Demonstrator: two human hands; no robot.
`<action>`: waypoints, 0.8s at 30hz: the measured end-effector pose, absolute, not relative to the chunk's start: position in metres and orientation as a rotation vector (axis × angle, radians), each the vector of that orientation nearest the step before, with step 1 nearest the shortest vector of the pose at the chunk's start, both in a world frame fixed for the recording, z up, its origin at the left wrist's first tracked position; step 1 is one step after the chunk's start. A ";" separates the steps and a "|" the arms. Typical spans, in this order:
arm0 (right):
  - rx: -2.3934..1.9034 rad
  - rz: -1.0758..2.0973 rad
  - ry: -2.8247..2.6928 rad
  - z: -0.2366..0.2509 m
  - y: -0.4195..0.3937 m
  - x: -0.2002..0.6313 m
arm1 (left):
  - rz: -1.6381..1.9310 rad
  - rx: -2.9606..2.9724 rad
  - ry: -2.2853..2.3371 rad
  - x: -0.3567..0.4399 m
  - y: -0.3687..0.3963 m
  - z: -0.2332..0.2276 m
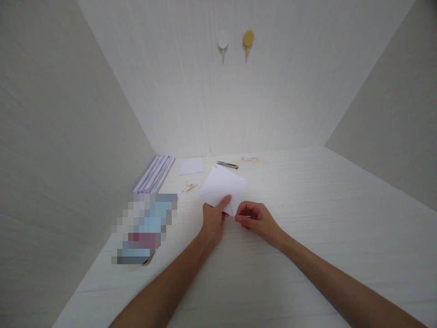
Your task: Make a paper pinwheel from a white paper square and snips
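1. Over the middle of the desk, a bit toward the back wall, I've got a white folded sheet of paper held up off the surface. It fans away from me, so the near corner is right at my fingers and the bulk of it lies farther out and slightly left.
2. Long axis of the paper runs roughly left-near to right-far, tilted up at the far edge.
3. Both hands meet at that near corner. Left hand is closed on it, thumb on top of the sheet, fingers under. Right hand is curled narrow, fingertips pinching the same corner from the right side. They're about equally close to it, nearly touching each other.
4. Other stuff, all well apart from my hands: a stack of papers along the left wall, a small white sheet lying flat, a metal tool just behind the paper (can't tell what exactly), and some scraps. Two hooks are up on the wall.
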State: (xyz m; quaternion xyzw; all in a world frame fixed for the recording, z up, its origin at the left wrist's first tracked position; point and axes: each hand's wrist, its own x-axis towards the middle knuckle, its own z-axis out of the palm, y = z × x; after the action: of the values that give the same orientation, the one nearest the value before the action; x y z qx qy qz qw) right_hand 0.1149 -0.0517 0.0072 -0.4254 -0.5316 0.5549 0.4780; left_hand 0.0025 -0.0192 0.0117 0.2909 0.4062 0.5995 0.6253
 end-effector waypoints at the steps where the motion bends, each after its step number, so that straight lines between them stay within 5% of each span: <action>1: -1.030 1.345 -1.285 0.007 -0.051 0.115 | 1.374 0.681 0.930 0.002 -0.019 0.011; 24: -1.198 1.132 -1.304 0.004 -0.053 0.109 | 1.277 0.895 0.944 0.001 -0.021 0.005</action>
State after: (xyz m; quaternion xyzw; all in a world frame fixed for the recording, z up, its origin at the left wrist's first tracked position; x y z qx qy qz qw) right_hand 0.1087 -0.0528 0.0042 -0.4946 -0.5385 0.4676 0.4968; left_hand 0.0015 -0.0213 0.0055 0.3879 0.4094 0.5537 0.6126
